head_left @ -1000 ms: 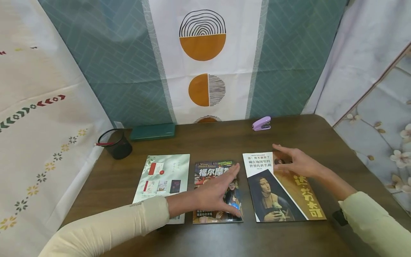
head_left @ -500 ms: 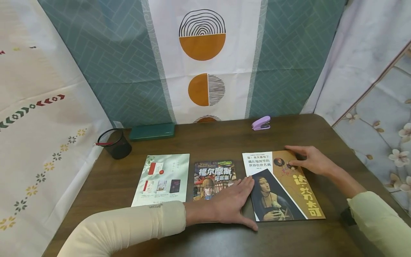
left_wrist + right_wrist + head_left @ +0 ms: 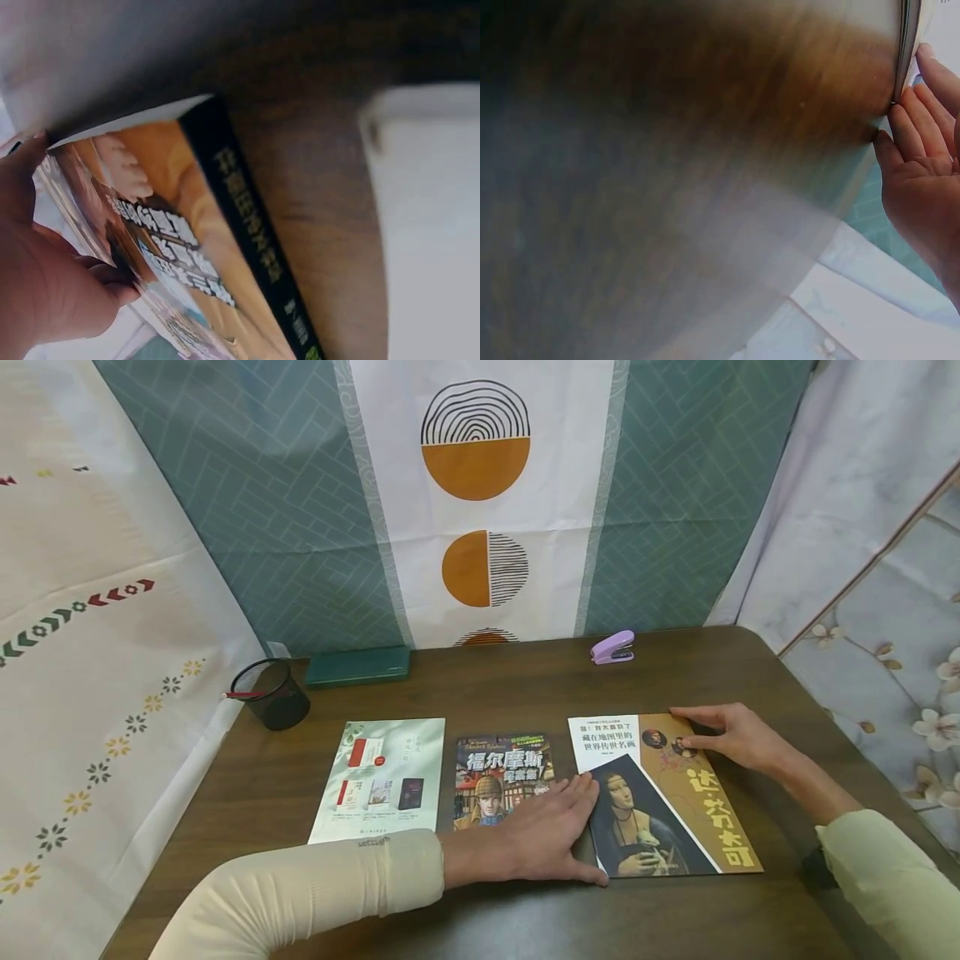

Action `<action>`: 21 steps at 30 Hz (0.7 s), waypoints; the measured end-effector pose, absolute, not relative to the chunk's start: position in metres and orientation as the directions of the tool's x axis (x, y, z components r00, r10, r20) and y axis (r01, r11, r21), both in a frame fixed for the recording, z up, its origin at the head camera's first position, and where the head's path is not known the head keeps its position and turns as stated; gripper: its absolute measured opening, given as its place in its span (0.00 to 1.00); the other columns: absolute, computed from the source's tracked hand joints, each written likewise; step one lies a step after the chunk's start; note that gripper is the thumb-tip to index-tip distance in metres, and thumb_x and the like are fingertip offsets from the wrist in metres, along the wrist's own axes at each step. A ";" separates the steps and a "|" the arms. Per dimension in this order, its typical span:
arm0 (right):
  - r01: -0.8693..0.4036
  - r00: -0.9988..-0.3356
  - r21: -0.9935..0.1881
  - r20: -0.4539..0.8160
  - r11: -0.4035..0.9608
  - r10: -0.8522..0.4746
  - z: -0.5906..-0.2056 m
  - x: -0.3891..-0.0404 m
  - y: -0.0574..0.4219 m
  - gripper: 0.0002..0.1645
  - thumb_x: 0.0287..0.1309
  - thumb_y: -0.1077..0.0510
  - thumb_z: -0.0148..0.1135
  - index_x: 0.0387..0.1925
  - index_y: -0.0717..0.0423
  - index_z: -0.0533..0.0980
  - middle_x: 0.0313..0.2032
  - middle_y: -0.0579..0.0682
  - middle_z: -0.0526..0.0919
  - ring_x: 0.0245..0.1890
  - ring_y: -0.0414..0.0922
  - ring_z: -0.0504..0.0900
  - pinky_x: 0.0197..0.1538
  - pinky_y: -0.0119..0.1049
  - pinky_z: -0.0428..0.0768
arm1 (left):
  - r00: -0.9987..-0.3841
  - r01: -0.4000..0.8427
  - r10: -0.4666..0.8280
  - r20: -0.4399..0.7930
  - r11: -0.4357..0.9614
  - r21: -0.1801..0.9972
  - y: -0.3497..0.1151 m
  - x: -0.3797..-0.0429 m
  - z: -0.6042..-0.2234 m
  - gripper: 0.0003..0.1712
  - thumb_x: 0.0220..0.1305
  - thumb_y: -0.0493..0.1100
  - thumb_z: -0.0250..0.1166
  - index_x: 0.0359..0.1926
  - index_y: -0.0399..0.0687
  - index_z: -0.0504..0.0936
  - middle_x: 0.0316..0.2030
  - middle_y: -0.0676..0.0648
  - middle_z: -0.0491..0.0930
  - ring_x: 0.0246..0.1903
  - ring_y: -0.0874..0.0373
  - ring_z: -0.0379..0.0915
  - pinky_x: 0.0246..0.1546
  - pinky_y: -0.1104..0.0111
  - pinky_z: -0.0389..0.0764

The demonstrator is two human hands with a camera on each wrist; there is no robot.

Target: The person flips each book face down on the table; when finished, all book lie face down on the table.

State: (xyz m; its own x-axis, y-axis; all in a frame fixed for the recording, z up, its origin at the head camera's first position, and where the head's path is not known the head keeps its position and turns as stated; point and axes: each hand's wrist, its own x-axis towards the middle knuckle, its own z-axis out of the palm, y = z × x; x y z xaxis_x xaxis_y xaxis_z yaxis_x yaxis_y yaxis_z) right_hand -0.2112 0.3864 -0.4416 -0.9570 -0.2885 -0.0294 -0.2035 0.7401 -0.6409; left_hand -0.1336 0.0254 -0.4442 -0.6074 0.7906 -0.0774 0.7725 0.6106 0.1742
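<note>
The da Vinci art book [image 3: 648, 802] lies face up at the right in the head view. My left hand [image 3: 543, 835], fingers straight, reaches over the Sherlock Holmes book [image 3: 487, 777], fingertips at the art book's left edge. In the left wrist view that hand [image 3: 64, 262] is beside the Holmes book's orange cover [image 3: 172, 165], its dark spine facing the camera. My right hand [image 3: 738, 739] touches the art book's upper right corner, thumb over the cover. Its fingers look fairly straight in the right wrist view, right at the book's edge [image 3: 904, 52].
A pale green booklet [image 3: 397, 777] lies left of the Holmes book, partly under my left sleeve in the view. Farther back are a black mesh pen cup [image 3: 281, 702], a dark green case [image 3: 358, 667] and a purple stapler [image 3: 612, 647]. Curtains hang behind the wooden table [image 3: 495, 693].
My left hand has moved right, from over the Holmes book to the art book's left edge. My right hand has slid right from the art book's cover to its upper right corner.
</note>
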 end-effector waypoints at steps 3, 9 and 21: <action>-0.199 -0.959 -0.636 -0.029 0.746 -0.281 -0.442 -0.211 0.387 0.37 0.67 0.56 0.74 0.72 0.65 0.73 0.68 0.71 0.74 0.65 0.70 0.77 0.62 0.65 0.76 | -0.593 0.796 0.799 -0.095 0.600 0.076 0.028 -0.133 -0.443 0.65 0.63 0.79 0.64 0.83 0.38 0.57 0.82 0.38 0.55 0.80 0.49 0.53 0.77 0.68 0.56; -0.172 -0.963 -0.642 -0.050 0.747 -0.264 -0.443 -0.210 0.388 0.38 0.67 0.53 0.74 0.72 0.64 0.73 0.68 0.71 0.74 0.65 0.70 0.77 0.62 0.67 0.75 | -0.550 0.834 0.829 -0.103 0.540 -0.109 0.033 -0.132 -0.439 0.64 0.64 0.83 0.57 0.81 0.37 0.62 0.79 0.36 0.61 0.79 0.50 0.56 0.78 0.67 0.56; -0.192 -0.961 -0.628 -0.036 0.754 -0.274 -0.442 -0.207 0.386 0.38 0.66 0.54 0.75 0.72 0.65 0.73 0.67 0.73 0.74 0.65 0.71 0.77 0.61 0.67 0.76 | -0.477 0.862 0.871 -0.120 0.437 -0.257 0.035 -0.135 -0.435 0.61 0.67 0.84 0.50 0.78 0.39 0.68 0.75 0.38 0.70 0.75 0.53 0.66 0.74 0.69 0.64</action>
State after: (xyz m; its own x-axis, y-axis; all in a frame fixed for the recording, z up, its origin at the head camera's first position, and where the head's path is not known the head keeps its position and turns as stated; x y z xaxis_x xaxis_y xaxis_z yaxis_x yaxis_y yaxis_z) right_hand -0.2070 0.3860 -0.4421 -0.9610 -0.2743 -0.0365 -0.1915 0.7544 -0.6278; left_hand -0.1351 0.0353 -0.4347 -0.4768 0.8708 -0.1196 0.8621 0.4367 -0.2573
